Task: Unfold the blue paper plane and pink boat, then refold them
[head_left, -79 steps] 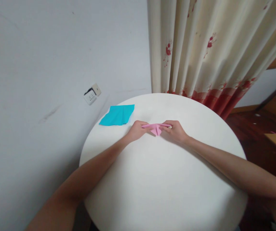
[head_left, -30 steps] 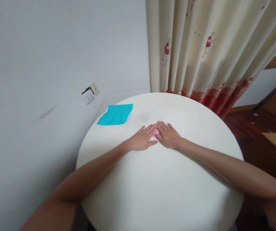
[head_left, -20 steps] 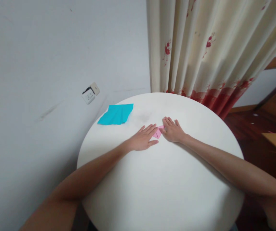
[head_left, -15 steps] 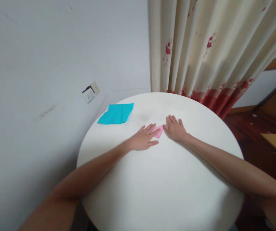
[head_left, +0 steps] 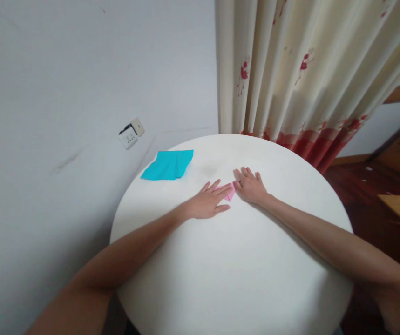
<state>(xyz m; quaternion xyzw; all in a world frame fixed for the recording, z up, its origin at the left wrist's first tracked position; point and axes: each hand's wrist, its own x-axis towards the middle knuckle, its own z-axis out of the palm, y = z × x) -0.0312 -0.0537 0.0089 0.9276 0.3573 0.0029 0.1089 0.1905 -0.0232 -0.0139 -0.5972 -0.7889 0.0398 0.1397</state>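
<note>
Both hands are flat, fingers spread, palms down near the middle of the frame. The left hand [head_left: 208,203] and right hand [head_left: 251,186] press on a small pink folded paper [head_left: 231,193] peeking out between them on the white tabletop [head_left: 234,270]. A teal paper [head_left: 168,164] sits further up-left.

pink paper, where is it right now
In the head view the pink paper lies flat near the middle of the round white table, mostly covered between the left hand and right hand.
</note>
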